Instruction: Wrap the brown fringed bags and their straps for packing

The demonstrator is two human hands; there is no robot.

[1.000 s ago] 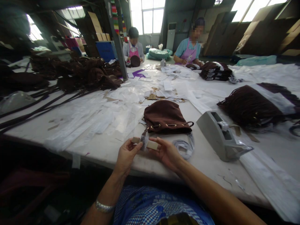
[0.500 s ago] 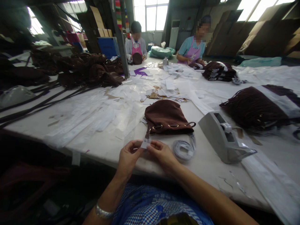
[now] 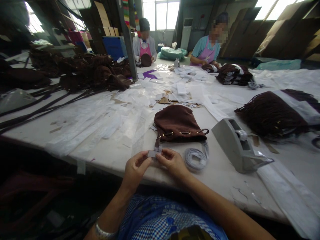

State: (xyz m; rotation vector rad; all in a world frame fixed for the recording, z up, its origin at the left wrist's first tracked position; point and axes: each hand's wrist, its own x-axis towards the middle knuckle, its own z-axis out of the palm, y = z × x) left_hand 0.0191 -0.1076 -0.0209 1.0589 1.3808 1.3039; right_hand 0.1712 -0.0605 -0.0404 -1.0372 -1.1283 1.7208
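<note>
Hands: my left hand (image 3: 135, 168) and right hand (image 3: 172, 162) each pinch one end of a pale tag (image 3: 151, 153) | Tag: above the near table (image 3: 112, 156) edge, just near of the pouch (image 3: 178, 122) | Right: dispenser (image 3: 236, 143).

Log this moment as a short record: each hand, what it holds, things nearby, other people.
Left hand: pinches the white piece
Right hand: pinches the same piece
Link: dark cord runs from the piece to the brown pouch
Beside right hand: white ribbon coil, tape dispenser
Table: littered with white strips and scraps
Others: person in pink apron, person in teal top, both at the far end
</note>
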